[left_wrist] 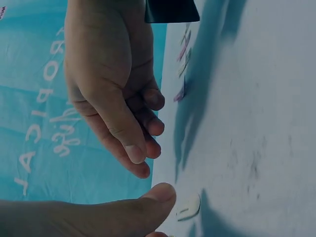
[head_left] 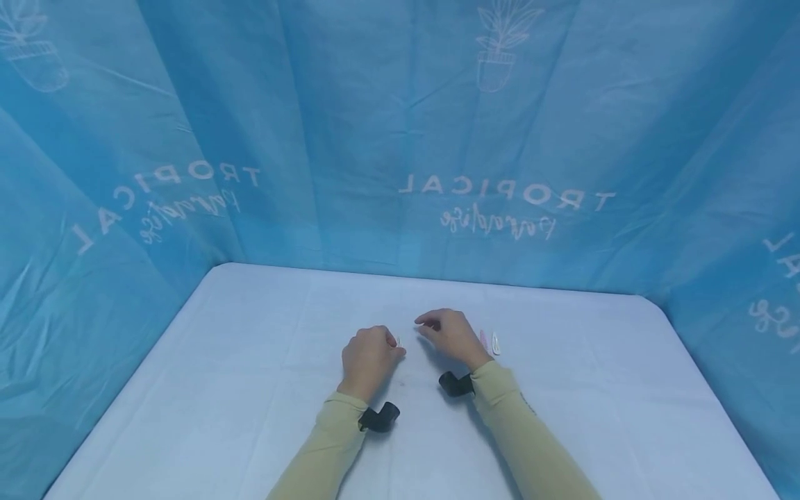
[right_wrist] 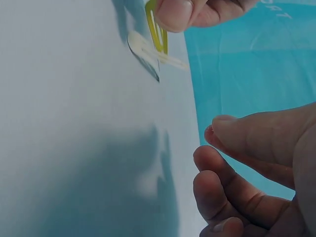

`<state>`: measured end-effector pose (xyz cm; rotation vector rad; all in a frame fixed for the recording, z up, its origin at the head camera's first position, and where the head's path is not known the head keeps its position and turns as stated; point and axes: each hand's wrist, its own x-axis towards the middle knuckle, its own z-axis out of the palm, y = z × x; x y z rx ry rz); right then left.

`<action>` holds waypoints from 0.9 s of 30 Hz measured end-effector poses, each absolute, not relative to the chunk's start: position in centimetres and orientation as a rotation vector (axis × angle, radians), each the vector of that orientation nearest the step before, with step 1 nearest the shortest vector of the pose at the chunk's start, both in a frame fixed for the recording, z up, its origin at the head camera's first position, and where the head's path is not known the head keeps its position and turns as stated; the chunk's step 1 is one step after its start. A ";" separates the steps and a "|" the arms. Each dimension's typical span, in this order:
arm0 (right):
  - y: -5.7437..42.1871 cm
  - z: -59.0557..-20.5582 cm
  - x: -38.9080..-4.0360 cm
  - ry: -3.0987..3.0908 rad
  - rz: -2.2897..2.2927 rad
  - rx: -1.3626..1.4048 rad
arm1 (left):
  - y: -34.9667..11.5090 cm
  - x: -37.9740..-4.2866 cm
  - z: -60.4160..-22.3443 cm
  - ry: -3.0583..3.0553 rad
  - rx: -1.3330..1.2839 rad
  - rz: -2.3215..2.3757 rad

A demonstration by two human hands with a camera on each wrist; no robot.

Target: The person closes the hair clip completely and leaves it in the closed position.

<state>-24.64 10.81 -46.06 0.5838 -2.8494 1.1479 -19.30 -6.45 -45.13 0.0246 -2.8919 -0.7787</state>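
Note:
My left hand (head_left: 369,357) is low over the table, its thumb and fingers pinching a yellow snap hair clip (right_wrist: 150,11). A cream snap hair clip (right_wrist: 136,42) crosses the yellow one's lower end; whether the two are hooked together I cannot tell. Beside the left thumb, the left wrist view also catches the cream clip (left_wrist: 191,207). My right hand (head_left: 453,335) hovers to the right, fingers loosely bent, holding nothing that shows. Near its wrist lie a pink hair clip (head_left: 483,339) and a white hair clip (head_left: 496,344).
A white cloth covers the table (head_left: 594,389). Blue printed curtains (head_left: 375,139) hang behind it and at both sides. Each wrist carries a black camera mount (head_left: 380,418). Several more clips lie in a row beyond the right hand in the left wrist view.

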 end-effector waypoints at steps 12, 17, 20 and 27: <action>8.5 -46.5 -24.4 -2.803 1.216 0.654 | -7.2 -19.4 -45.7 -2.899 0.032 -0.780; 7.8 -46.6 -24.6 -2.790 1.211 0.726 | -7.1 -19.4 -45.7 -2.897 0.020 -0.757; 7.7 -46.7 -24.8 -2.786 1.195 0.753 | -7.0 -19.4 -45.8 -2.889 0.014 -0.744; 8.1 -47.1 -25.2 -2.807 1.141 0.755 | -6.6 -19.2 -46.0 -2.910 0.011 -0.767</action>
